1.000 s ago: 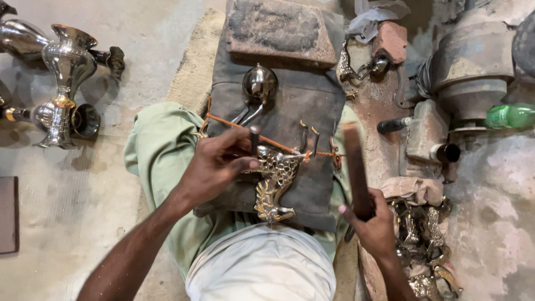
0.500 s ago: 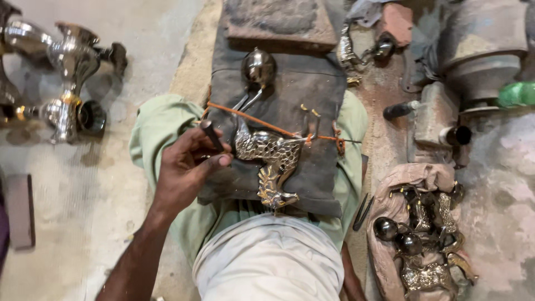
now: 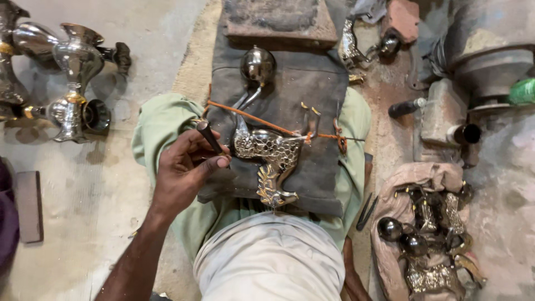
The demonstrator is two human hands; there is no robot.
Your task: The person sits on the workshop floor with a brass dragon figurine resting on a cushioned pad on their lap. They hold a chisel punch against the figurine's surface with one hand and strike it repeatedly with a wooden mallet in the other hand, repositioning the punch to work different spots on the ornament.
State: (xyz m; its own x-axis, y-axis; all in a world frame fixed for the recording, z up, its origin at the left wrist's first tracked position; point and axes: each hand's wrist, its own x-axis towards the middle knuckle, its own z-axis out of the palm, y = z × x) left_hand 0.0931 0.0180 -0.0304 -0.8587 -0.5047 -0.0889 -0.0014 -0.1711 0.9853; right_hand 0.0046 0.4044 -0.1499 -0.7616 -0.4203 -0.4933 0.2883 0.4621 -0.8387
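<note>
With our left hand (image 3: 186, 167) closed around a short dark metal punch (image 3: 210, 136) beside the patterned silvery bird-shaped casting (image 3: 267, 150) tied mid-pad on the dark lap pad (image 3: 323, 83), we should seat its tip squarely; right hand unseen.

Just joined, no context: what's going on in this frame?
A person sits on the floor with a dark pad across the lap. On it lies an ornate metal bird-shaped piece, tied down by an orange cord. The left hand grips a short dark punch-like tool beside the piece's left end. The right hand is out of view. A cloth bundle of similar metal parts lies at right, and polished metal vessels at left.
</note>
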